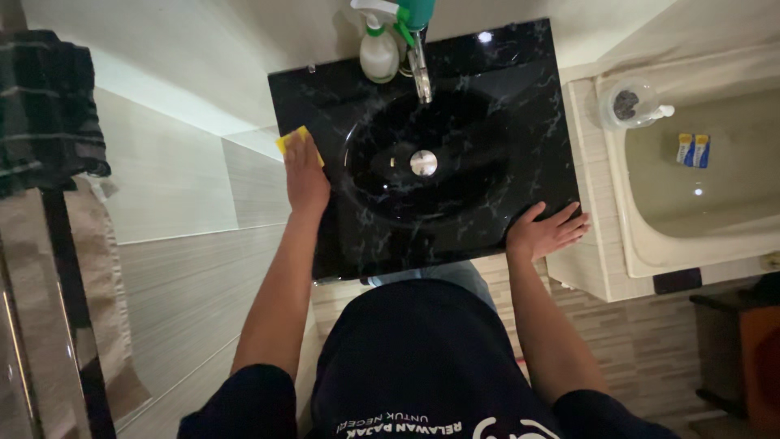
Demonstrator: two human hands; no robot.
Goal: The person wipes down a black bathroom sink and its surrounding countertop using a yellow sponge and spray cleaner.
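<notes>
**Hands at black marbled sink, head view**

Left hand (306, 175) lies flat, fingers together, pressing a yellow sponge (294, 140) on the far left part of the black sink top (528, 106). Right hand (546, 231) rests on the near right corner, fingers spread, holding nothing. Far edge: white spray bottle (379, 50) with green trigger, beside the chrome tap (420, 69). Right, in the bathtub (650, 244): two small blue-and-yellow packets (693, 150); a round clear pump bottle (632, 104) stands on its ledge.

Sponge (294, 140) mostly under left hand (305, 177)
</notes>
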